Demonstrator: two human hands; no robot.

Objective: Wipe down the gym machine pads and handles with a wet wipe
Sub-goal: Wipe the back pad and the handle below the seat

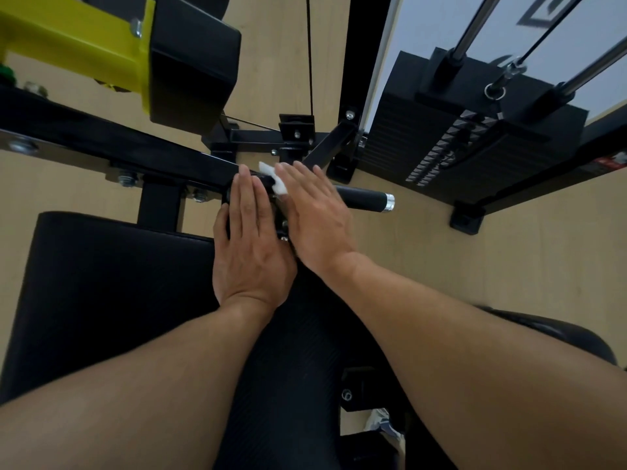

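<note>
A black handle [368,197] with a chrome end cap juts right from the machine's black frame bar [142,147]. My right hand [315,212] lies flat over the handle's inner end, fingers straight, pressing a white wet wipe [276,183] that peeks out by its index finger. Beside it my left hand [251,239] rests flat on the handle's mounting bracket, fingers straight. Below both hands spreads the black seat pad [112,286]. A second black pad [193,62] sits on a yellow arm [74,45] at the upper left.
A black weight stack [451,144] with chrome guide rods [475,25] stands at the upper right. A thin cable [309,56] runs down to a pulley bracket behind the hands. Wooden floor [492,266] lies to the right. Another dark pad edge [556,334] shows at the lower right.
</note>
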